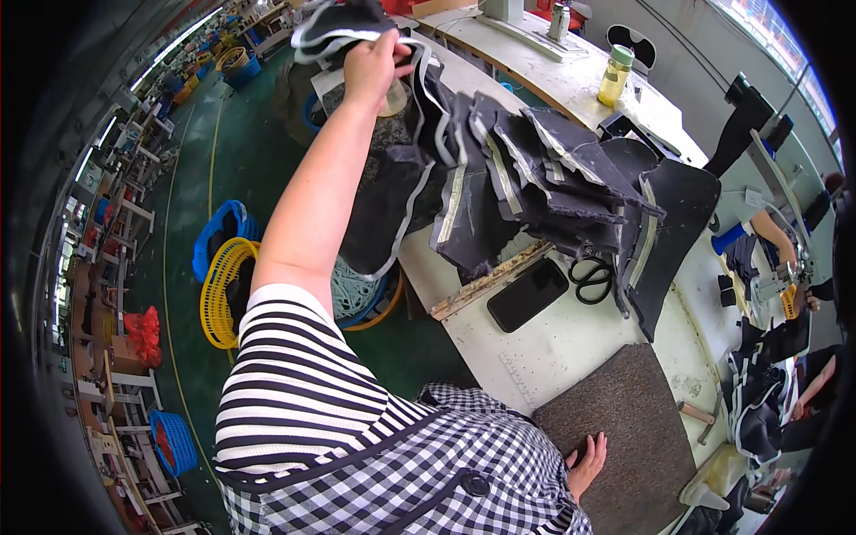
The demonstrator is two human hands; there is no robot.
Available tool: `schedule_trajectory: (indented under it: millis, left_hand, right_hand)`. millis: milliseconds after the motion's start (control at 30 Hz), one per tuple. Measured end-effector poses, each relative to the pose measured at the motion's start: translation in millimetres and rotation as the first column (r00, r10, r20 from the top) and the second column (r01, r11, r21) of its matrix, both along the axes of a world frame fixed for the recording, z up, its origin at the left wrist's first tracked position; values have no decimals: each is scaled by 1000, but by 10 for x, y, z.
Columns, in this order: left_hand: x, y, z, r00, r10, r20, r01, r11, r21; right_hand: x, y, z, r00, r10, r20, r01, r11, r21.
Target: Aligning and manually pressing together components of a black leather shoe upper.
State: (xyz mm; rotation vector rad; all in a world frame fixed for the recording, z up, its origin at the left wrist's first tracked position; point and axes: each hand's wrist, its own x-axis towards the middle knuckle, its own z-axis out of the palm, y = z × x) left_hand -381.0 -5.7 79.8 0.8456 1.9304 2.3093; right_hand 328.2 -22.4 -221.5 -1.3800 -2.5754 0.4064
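Head view. My left hand (374, 64): raised, fingers closed on a chain of dark felt-like fabric pieces with pale edge strips (535, 178), which hangs draped across the white worktable (571, 339). My right hand (588, 462): open, lying flat on a grey-brown fibrous mat (633, 419), holding nothing. On the table: black-handled scissors (590, 278), black rectangular phone (527, 293). Floor, left: yellow plastic basket (218, 294).

A white worktable (571, 343) was seen below the raised grip, and on it were laid a phone (527, 293), scissors (591, 278), and a brown mat (624, 428).
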Motion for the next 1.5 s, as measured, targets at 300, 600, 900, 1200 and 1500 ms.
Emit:
schedule_trajectory:
  millis: [300, 600, 900, 1200, 1500]
  left_hand:
    - [893, -153, 1155, 557, -812, -174, 781, 441, 442]
    - [2962, 67, 1057, 411, -901, -138, 869, 342, 357]
    - [4241, 32, -531, 106, -952, 288, 708, 275, 651]
    - [4109, -771, -1984, 153, -677, 720, 780, -365, -509]
    - [4356, -88, -2145, 35, -999, -22, 630, 39, -775]
  right_hand:
    - [-38, -14, 95, 998, 14, -69, -14, 1000, 10]
    - [-990, 469, 1538, 307, -311, -899, -459, 779, -427]
    - [-561, 623, 1372, 72, -814, -577, -470, 482, -740]
    - [1115, 588, 781, 765, -617, 186, 643, 708, -294]
    - [941, 269, 458, 580, -768, -273, 761, 630, -155]
